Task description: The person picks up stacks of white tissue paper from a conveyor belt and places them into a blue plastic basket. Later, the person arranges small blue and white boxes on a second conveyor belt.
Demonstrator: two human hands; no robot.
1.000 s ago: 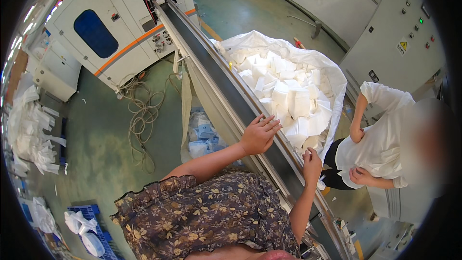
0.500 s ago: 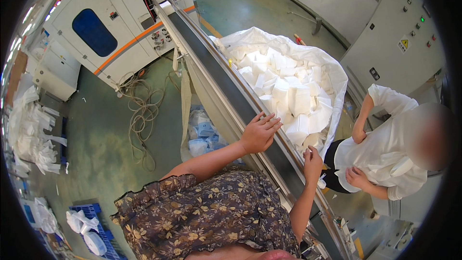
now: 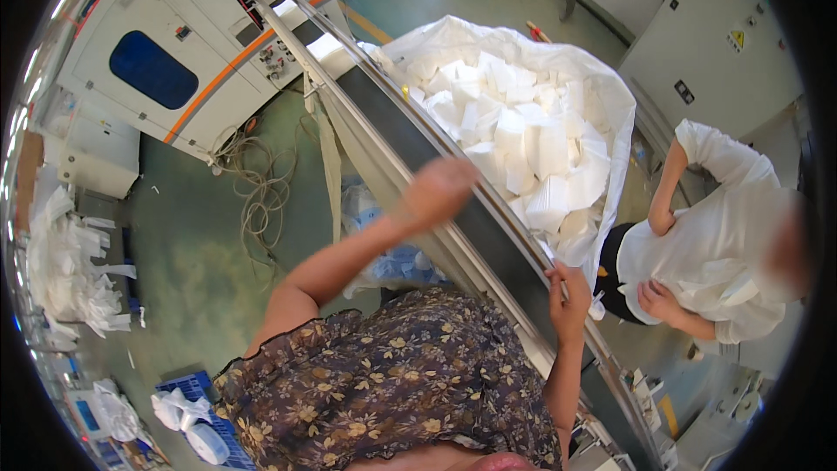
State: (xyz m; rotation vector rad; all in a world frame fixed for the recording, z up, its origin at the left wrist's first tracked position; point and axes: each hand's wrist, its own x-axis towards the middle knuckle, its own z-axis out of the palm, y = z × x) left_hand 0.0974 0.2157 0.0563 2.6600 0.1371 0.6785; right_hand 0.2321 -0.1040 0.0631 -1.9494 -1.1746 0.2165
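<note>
Head: white sack (image 3: 453, 35) beside conveyor belt (image 3: 384, 113)

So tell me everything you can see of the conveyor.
The conveyor is long and narrow: a dark, smooth-looking belt between pale, metal-looking rails. It runs slantwise from an opening in a machine at upper left to the lower right. White pieces lie on its far end. The left hand, blurred, is over the belt, contact unclear; the right hand is at the right rail and appears to touch it. A bag stands along its right side.
</note>
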